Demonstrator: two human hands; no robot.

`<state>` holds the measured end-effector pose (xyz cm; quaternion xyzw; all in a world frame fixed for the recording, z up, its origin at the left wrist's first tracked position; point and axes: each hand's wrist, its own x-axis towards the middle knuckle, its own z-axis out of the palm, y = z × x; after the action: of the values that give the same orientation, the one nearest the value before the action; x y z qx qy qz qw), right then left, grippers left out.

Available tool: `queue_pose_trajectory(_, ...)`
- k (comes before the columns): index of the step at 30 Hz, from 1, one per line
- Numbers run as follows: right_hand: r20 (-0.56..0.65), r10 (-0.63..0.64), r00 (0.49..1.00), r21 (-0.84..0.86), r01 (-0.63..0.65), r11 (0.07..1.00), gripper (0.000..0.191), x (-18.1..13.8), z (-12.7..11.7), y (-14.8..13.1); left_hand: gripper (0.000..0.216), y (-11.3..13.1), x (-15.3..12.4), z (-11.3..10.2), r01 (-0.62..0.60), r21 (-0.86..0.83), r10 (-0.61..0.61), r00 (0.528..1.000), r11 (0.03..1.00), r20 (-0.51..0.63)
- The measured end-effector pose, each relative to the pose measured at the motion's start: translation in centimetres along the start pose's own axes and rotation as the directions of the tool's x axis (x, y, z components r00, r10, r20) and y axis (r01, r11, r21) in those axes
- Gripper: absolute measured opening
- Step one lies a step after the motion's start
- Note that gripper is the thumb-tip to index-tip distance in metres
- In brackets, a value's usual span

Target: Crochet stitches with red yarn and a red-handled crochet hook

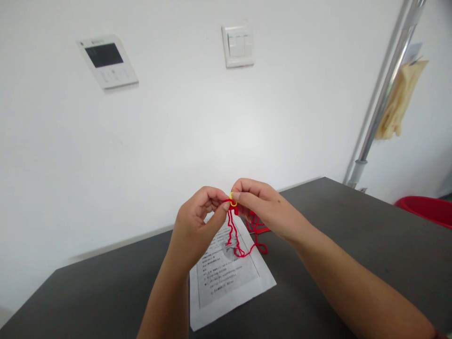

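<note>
Both hands meet above the middle of the table, fingertips nearly touching. My left hand [201, 219] pinches red yarn [237, 238] between thumb and forefinger, beside a small red worked piece [235, 210]. A small yellow loop [233, 203], which looks like a stitch marker, is at the red piece. The thumb and forefinger of my right hand [268, 207] are closed on this loop, and its other fingers are curled behind. Two yarn strands hang below the fingertips. One trails right in loose curls toward more red yarn partly hidden behind my right hand.
A printed sheet of paper [243, 287] lies on the dark table [356, 235] beneath my hands. Behind stands a white wall with a screen panel [109, 62] and a switch [240, 45]. At right are a metal pole [384, 89], hanging yellowish gloves [400, 101] and a red rounded object [425, 209].
</note>
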<state>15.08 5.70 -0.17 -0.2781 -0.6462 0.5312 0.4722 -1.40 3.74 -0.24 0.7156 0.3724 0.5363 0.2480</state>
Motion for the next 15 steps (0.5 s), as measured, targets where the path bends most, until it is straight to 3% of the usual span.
queue_pose_trajectory(15, -0.029, -0.041, 0.999, -0.057, 0.039, 0.998, 0.021, -0.11, -0.04, 0.12, 0.006, -0.28, 0.08, 0.32, -0.023, -0.024, 0.021, 0.998, 0.999, -0.051)
